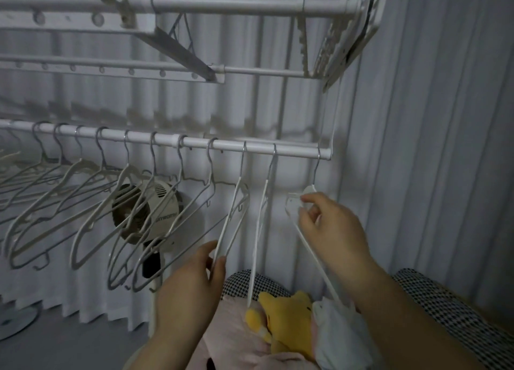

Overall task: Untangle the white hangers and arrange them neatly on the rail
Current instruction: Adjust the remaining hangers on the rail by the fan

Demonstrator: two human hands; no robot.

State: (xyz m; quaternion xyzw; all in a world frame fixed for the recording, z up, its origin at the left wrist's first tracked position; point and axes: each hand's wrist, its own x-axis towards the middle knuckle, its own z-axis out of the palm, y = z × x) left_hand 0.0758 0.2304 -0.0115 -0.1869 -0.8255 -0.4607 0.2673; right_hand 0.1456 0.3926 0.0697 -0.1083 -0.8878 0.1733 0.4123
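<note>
Nearly hung: the last 3 hangers at the right end were being straightened.

Every white plastic hanger in view already hooked over the long white metal rail (194,142), so the hanging part looked done, and spacing seemed to be what was left. The crowded row of hangers (91,203) on the left leaned and overlapped in front of a round cream fan (162,196), and they probably still needed evening out. The left hand (192,283) had its fingers (219,266) and thumb clamped on the lower arm of the third hanger from the right (235,219). The right hand (333,230) pinched the shoulder of the far-right hanger (308,189) near its neck. A middle hanger (260,225) hung free between them, apart from both. A yellow plush toy (289,314) lay near, below the hands.
</note>
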